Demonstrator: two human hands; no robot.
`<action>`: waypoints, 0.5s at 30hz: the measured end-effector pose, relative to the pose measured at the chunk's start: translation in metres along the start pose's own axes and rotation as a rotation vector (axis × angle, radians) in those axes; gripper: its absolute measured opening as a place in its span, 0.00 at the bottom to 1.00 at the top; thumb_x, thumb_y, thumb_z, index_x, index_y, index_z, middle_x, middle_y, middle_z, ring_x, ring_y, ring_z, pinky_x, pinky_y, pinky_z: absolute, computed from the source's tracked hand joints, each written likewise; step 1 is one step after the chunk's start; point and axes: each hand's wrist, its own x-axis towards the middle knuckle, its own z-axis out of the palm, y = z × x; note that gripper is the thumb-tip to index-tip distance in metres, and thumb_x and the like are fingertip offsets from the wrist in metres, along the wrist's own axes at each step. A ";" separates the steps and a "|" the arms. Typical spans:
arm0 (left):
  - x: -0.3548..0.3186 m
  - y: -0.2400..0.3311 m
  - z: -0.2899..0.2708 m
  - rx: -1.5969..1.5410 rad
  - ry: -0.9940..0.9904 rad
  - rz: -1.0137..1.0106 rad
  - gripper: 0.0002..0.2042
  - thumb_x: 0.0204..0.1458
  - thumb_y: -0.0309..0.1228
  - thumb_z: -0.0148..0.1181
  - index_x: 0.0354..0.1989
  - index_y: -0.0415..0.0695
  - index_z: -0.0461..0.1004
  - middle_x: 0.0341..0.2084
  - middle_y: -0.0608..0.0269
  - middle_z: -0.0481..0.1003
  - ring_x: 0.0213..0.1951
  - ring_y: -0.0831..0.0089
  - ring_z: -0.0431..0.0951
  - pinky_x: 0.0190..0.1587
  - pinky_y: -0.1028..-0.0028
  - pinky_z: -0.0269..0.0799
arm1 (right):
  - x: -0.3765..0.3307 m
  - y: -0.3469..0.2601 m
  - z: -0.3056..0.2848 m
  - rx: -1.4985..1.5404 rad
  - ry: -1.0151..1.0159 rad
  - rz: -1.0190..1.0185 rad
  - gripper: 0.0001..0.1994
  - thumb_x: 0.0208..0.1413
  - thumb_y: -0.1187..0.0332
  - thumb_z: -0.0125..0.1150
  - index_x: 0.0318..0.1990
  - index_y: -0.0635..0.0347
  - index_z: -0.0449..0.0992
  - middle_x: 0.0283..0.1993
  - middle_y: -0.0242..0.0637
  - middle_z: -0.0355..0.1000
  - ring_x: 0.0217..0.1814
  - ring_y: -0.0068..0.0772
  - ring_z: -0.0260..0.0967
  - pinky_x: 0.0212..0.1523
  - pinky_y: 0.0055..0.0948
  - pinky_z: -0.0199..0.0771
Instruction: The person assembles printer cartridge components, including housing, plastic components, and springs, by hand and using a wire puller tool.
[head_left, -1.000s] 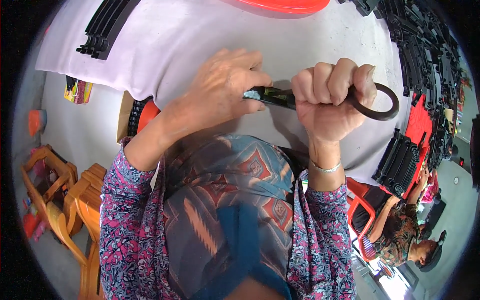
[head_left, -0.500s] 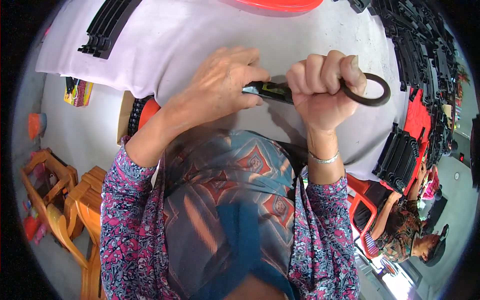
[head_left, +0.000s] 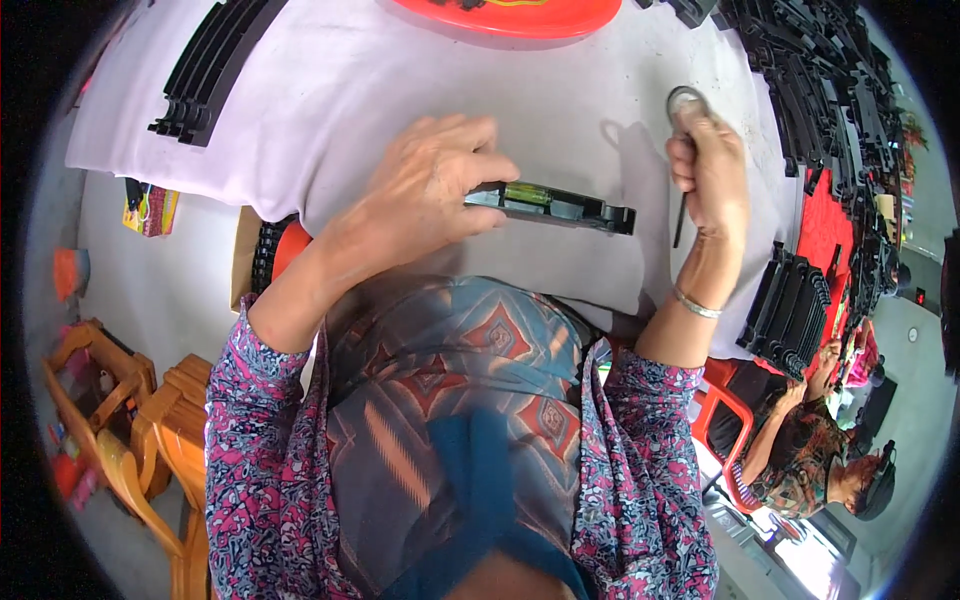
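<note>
My left hand is closed on the left end of a long black plastic part, pinching it between thumb and fingers just above the cloth. Yellow-green and pale, shiny patches show along its channel, and its right end has a small clip shape. Off to the right, my right hand is wrapped round a dark ring-handled tool. Its ring sticks out above my fist and a thin straight shank points down toward me. The tool is apart from the black part, and its middle is hidden in my fingers.
A white cloth covers the table. On it are a red plate at the far edge, black curved parts at far left, and stacked black parts at right. Wooden chairs stand left. A co-worker sits at right.
My right hand has pulled away from the black part to the right, taking the ring-handled tool along and turning it upright. The part's right end is now uncovered. My left hand keeps its hold.
</note>
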 end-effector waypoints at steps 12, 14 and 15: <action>0.002 0.001 -0.003 0.010 -0.023 0.011 0.14 0.36 0.31 0.69 0.34 0.41 0.78 0.27 0.60 0.66 0.34 0.62 0.69 0.38 0.65 0.64 | -0.034 -0.024 0.018 1.056 -0.419 -0.301 0.24 0.67 0.53 0.44 0.18 0.51 0.52 0.13 0.24 0.42 0.15 0.20 0.33 0.17 0.25 0.36; 0.002 0.003 -0.003 0.012 -0.020 0.004 0.14 0.36 0.31 0.69 0.34 0.42 0.79 0.27 0.60 0.66 0.34 0.62 0.69 0.38 0.65 0.64 | -0.038 -0.020 0.030 1.096 -0.462 -0.290 0.25 0.67 0.52 0.43 0.18 0.51 0.52 0.13 0.24 0.42 0.14 0.20 0.33 0.17 0.25 0.36; 0.002 0.003 -0.003 0.015 -0.016 -0.004 0.14 0.36 0.31 0.69 0.34 0.42 0.79 0.26 0.60 0.66 0.34 0.62 0.69 0.39 0.65 0.64 | -0.039 -0.018 0.036 1.135 -0.506 -0.279 0.25 0.68 0.52 0.42 0.18 0.51 0.52 0.12 0.24 0.42 0.14 0.20 0.33 0.17 0.26 0.36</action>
